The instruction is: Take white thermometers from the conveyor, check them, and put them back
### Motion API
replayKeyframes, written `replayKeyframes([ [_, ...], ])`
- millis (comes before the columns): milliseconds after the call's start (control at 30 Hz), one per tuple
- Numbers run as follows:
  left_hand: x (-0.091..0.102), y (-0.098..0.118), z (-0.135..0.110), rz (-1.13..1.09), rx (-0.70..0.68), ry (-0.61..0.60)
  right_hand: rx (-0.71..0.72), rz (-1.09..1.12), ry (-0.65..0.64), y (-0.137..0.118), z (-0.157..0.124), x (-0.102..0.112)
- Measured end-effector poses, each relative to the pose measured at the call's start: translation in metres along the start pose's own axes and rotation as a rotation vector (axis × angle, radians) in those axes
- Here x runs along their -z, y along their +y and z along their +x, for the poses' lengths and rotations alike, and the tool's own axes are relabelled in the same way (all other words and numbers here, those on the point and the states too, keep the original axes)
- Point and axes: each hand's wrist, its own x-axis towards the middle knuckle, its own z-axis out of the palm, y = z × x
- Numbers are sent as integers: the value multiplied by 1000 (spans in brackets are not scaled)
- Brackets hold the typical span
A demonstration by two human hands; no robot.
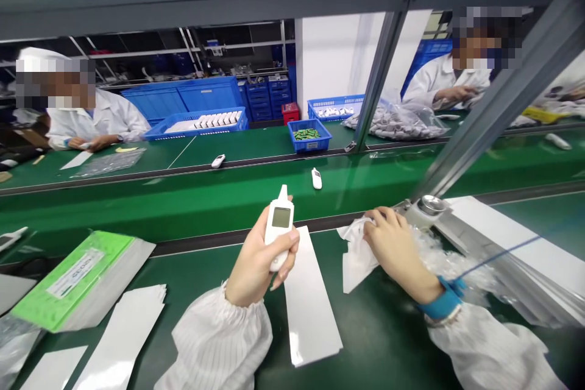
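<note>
My left hand point(264, 259) is wrapped round a white ear thermometer point(276, 237). Its pointed probe tip is up and its grey screen, which looks blank, faces me. With bent fingers my right hand point(397, 250) grips a crumpled white cloth or tissue point(359, 256) at the bench's far edge; its fingertips are partly hidden. A blue strap point(444, 300) with a cord circles my right wrist. Between the hands lies a narrow stack of glossy white strips point(313, 311). Clear crumpled plastic point(457, 262) lies just right of my right hand.
Beyond the bench, a green conveyor belt point(256, 186) carries a white thermometer point(317, 178). A green-covered packet point(73, 277) and white strips point(125, 335) lie at left. A small metal-topped container point(432, 206) stands by a slanted metal post point(475, 116). Two co-workers sit across.
</note>
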Motion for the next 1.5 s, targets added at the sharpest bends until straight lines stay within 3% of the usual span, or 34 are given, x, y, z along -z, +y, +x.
replayKeyframes([
  [167, 3, -7, 4, -8, 35, -68, -100, 245, 22, -3, -1, 32],
  [300, -4, -13, 4, 18, 66, -108, -249, 603, 146, -29, 0, 62],
  [433, -17, -17, 1, 55, 100, -106, -184, 805, 309, -70, 5, 74],
  [567, -21, -21, -1, 40, 161, -143, 16, 957, 335, -102, 8, 66],
  [700, -15, -22, -2, 98, 216, -238, 306, 926, 311, -109, 10, 54],
  [867, -14, -23, -3, 183, 152, -362, 293, 868, 285, -97, 19, 44],
  [967, -17, -21, -4, 102, 217, -371, 197, 808, 349, -82, 27, 37],
  [1100, -16, -13, -5, 1, 239, -377, -152, 740, 571, -58, 33, 34],
  [1167, -14, -9, -5, -7, 241, -372, -224, 679, 634, -52, 32, 40],
  [1333, -14, -6, -5, -40, 241, -381, 1, 485, 581, -65, 23, 64],
  [1500, -15, -10, -4, -24, 246, -349, 277, 532, 319, -93, 8, 78],
])
